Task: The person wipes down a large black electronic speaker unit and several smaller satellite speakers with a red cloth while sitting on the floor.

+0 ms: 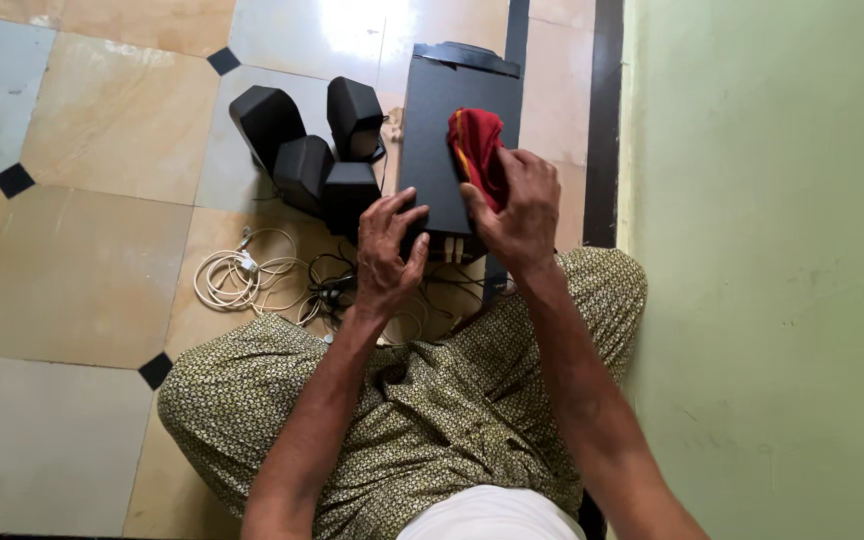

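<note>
A tall black speaker box point(442, 120) lies on the tiled floor in front of my crossed legs. My left hand point(389, 252) grips its near left edge, fingers spread over the top face. My right hand point(522, 205) presses a red cloth point(477, 150) with a yellow stripe against the box's right side. Both forearms reach forward over my patterned trousers.
Several small black satellite speakers point(307, 145) stand clustered left of the box. Coiled white and black cables point(262, 280) lie on the floor near my left knee. A green wall point(772, 250) rises close on the right. Beige floor tiles point(82, 250) stretch to the left.
</note>
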